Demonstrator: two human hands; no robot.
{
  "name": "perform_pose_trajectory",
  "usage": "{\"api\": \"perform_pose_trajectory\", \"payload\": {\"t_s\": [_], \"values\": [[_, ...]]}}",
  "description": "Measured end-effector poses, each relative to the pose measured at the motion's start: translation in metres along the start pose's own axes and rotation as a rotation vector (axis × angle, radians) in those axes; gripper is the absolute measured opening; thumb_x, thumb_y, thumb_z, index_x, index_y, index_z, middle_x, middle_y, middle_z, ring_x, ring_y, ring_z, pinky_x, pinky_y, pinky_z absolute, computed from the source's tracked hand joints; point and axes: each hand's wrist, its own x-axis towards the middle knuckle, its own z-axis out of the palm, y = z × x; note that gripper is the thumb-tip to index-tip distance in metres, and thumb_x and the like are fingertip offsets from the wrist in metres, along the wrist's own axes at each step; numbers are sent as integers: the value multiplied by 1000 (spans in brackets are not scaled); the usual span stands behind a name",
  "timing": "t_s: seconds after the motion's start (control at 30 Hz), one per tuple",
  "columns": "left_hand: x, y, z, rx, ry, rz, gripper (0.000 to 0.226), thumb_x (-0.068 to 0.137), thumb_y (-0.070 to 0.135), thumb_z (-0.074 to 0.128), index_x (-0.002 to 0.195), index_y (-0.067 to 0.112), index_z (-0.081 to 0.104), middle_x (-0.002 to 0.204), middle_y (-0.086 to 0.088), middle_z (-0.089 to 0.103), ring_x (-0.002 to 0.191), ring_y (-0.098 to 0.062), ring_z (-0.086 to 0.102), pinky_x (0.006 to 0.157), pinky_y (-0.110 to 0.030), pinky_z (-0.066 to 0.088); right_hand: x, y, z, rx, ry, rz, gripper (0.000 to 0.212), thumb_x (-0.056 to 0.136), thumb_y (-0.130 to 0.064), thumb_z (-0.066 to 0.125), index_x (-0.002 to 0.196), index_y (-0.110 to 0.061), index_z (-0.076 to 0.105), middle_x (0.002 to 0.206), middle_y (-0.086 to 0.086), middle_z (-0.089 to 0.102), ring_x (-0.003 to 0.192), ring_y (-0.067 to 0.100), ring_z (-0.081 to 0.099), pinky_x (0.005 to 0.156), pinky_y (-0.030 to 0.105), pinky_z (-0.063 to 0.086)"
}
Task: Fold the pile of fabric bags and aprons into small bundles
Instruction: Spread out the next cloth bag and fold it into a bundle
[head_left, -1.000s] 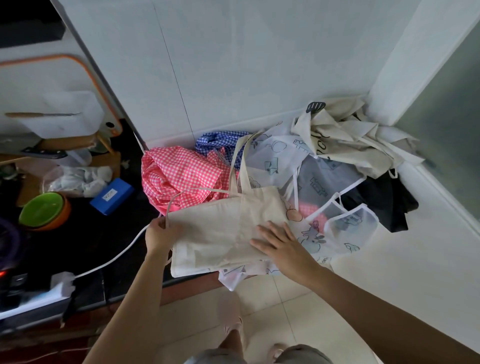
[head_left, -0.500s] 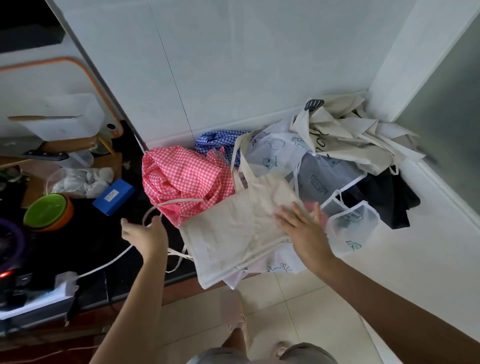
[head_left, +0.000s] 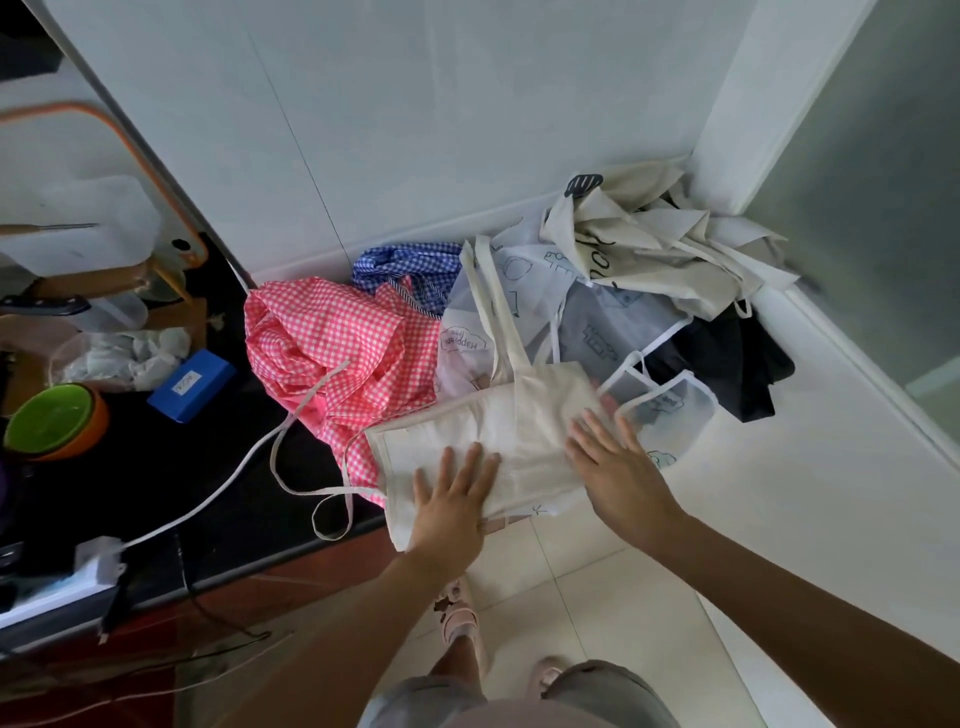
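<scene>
The canvas bag (head_left: 483, 436) lies across the counter's (head_left: 805, 493) front edge, on the pile's near side; the left hand (head_left: 452, 499) rests flat on its near part, the right hand (head_left: 618, 467) on its right end; a checked apron (head_left: 332, 343) lies to its left; printed aprons (head_left: 597, 332) behind; crumpled bags (head_left: 649, 244) in the far corner; a box (head_left: 189, 384) and bowl (head_left: 52, 421) well left.

I get a single wide-angle view from the head; it faces forward and steeply down, close over the bench (head_left: 779, 519). The floor (head_left: 587, 587) shows in its lower part.
</scene>
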Motion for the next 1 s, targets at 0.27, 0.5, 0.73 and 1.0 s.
{"api": "perform_pose_trajectory", "payload": {"t_s": [0.27,0.5,0.73,1.0], "values": [[-3,-26,-44,-328,-122,82,53,102,18,37,150,29,20,153,6,26,139,-21,31,107,-28,29,9,53,-14,936,-314,247,48,78,4,70,119,-21,66,128,-16,56,124,-3,47,109,18,32],[25,-54,-97,-424,-130,-44,20,99,27,48,86,20,62,73,9,55,59,-1,46,50,-10,33,46,56,-18,929,-351,531,28,99,-26,50,126,-21,54,89,-10,61,86,8,60,73,24,41],[52,-91,-94,-246,-120,-185,38,95,39,54,109,4,62,97,-4,62,79,-18,54,64,-20,41,69,47,4,759,-291,690,39,100,-24,45,65,-23,29,60,-3,38,67,21,43,53,30,26],[65,-87,-91,-299,30,-124,50,77,18,77,123,10,57,120,-6,61,111,-23,57,95,-31,46,95,52,20,825,-450,987,36,95,-39,53,97,-4,57,96,20,59,92,32,60,64,31,44]]}}
